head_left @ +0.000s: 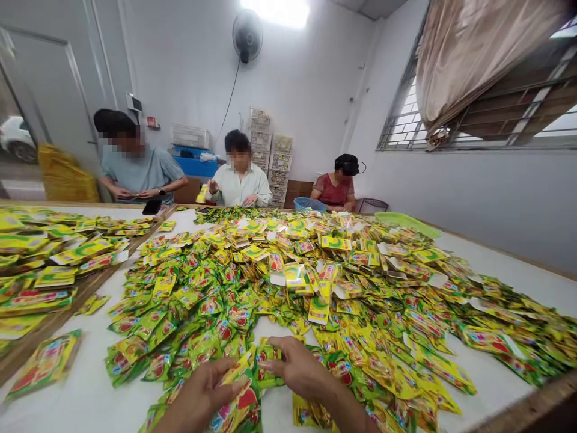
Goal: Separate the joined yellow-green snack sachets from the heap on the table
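Head view: left hand [205, 392] grips a yellow pack [240, 368], long axis slanting near-left to far-right; green packet [265, 374] lies just right of it at right hand's [297, 368] fingertips, right nearer; can't tell if that grip's closed. Packet heap [216, 300] beyond, on white desk [94, 355].

Glossy plastic packets [193, 300], smooth tabletop [90, 382], wooden edging [536, 402].

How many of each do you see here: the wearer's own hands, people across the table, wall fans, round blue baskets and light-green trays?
Wearer's hands, left hand and right hand: 2
People across the table: 3
Wall fan: 1
Round blue basket: 1
Light-green tray: 1
Total: 8
The packets overlap too much to count.
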`<action>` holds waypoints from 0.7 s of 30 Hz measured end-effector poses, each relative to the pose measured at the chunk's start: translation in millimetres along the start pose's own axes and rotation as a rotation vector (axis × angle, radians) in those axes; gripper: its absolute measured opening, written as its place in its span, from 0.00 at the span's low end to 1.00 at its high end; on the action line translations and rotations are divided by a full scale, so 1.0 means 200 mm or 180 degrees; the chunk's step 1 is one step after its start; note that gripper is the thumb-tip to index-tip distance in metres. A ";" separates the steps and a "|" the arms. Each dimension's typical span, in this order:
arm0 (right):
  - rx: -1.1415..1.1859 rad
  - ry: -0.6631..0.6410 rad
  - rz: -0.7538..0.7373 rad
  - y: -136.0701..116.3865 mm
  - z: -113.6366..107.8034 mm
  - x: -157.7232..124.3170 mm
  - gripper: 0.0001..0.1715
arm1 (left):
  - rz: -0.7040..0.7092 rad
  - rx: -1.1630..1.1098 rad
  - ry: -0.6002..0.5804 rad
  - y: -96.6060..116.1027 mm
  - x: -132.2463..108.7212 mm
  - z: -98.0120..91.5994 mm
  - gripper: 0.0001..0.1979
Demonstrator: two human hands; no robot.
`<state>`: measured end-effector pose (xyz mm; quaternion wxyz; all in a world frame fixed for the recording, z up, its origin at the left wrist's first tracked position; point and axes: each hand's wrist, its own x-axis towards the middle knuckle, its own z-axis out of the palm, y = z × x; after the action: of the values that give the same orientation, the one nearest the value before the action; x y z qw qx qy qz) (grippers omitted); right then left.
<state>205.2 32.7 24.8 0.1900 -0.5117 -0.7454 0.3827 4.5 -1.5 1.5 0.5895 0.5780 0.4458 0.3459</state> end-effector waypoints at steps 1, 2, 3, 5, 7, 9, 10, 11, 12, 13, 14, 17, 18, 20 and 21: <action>-0.0087 -0.0111 -0.0026 -0.02 -0.01 0.00 0.15 | 0.0001 -0.0077 -0.0035 0.01 0.00 0.00 0.14; -0.0197 -0.0184 -0.0044 -0.03 -0.02 0.00 0.13 | -0.0002 -0.0146 -0.0059 0.02 0.00 0.01 0.14; -0.0339 -0.0208 -0.0051 -0.05 -0.02 0.01 0.11 | -0.0006 -0.0200 -0.0067 0.02 0.00 0.02 0.14; -0.0648 -0.0176 -0.0062 -0.08 -0.02 0.02 0.07 | 0.0009 -0.0296 -0.0074 0.04 0.00 0.03 0.15; -0.0822 -0.0191 -0.0158 -0.10 -0.02 0.04 0.03 | -0.0006 -0.0365 -0.0106 0.05 0.00 0.03 0.17; -0.0723 -0.0420 -0.0249 -0.10 -0.01 0.06 0.04 | -0.0084 -0.0416 -0.0172 0.06 -0.01 0.04 0.18; -0.0535 -0.0594 -0.0231 -0.09 -0.01 0.07 0.06 | -0.0145 -0.0454 -0.0212 0.06 -0.01 0.04 0.19; -0.0249 -0.0749 -0.0160 -0.07 -0.01 0.07 0.07 | -0.0191 -0.0504 -0.0215 0.06 -0.01 0.05 0.20; 0.0147 -0.0813 -0.0051 -0.05 -0.02 0.07 0.08 | -0.0206 -0.0563 -0.0167 0.06 -0.01 0.05 0.20; 0.0616 -0.0762 0.0059 -0.04 -0.02 0.08 0.09 | -0.0195 -0.0617 -0.0070 0.06 -0.01 0.05 0.20; 0.1073 -0.0596 0.0141 -0.02 -0.02 0.07 0.11 | -0.0171 -0.0660 0.0053 0.06 -0.01 0.05 0.20; 0.1693 0.0090 0.0120 0.01 0.01 0.06 0.13 | -0.0076 -0.0728 0.0340 0.06 0.00 0.05 0.19; 0.1604 0.0245 0.0042 0.01 0.03 0.06 0.11 | -0.0063 -0.0748 0.0363 0.06 0.00 0.05 0.19; 0.1265 0.0394 -0.0097 0.00 0.07 0.04 0.07 | -0.0059 -0.0751 0.0376 0.05 0.00 0.04 0.18; 0.1131 0.0431 -0.0134 -0.01 0.09 0.03 0.07 | -0.0067 -0.0715 0.0366 0.04 0.00 0.03 0.18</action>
<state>190.1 31.8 14.2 0.3351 -0.4789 -0.6622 0.4689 11.7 -2.7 9.4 0.6277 0.4828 0.4433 0.4200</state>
